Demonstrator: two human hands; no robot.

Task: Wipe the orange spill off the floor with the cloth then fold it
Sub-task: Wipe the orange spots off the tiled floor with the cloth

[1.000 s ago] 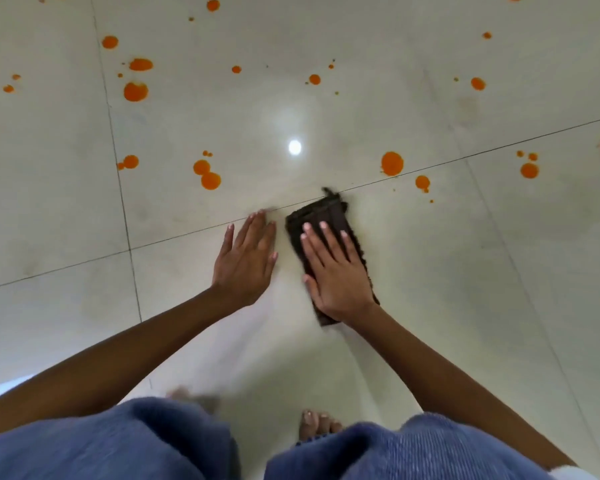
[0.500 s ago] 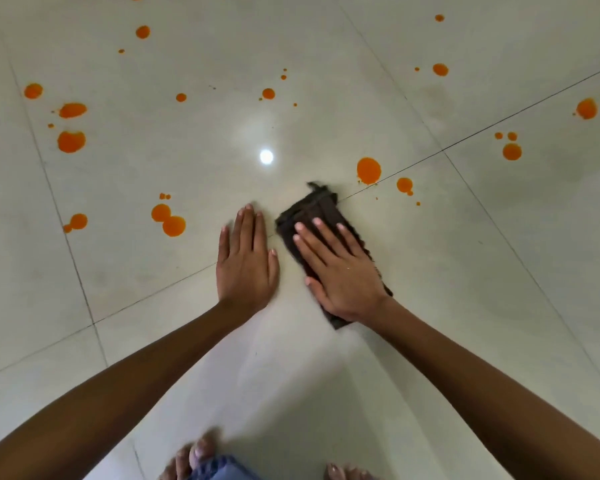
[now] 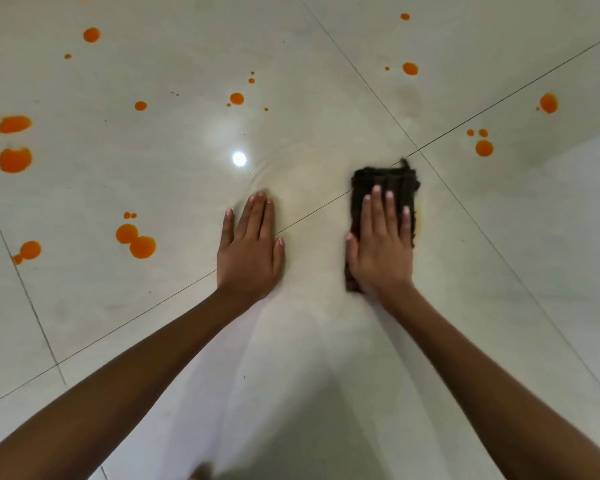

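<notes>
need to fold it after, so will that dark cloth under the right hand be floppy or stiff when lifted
Probably floppy: the dark cloth lies flat with a frayed corner. It likely slides easily on the glossy floor tile. Possibly damp, given the orange smear at its right edge.

A right hand (image 3: 381, 251) presses flat on a dark folded cloth (image 3: 383, 183) on a pale tiled floor (image 3: 326, 341). Left of the cloth, the left hand (image 3: 250, 251) lies flat. Orange spill (image 3: 136, 240) drops dot the tiles around the cloth.
</notes>
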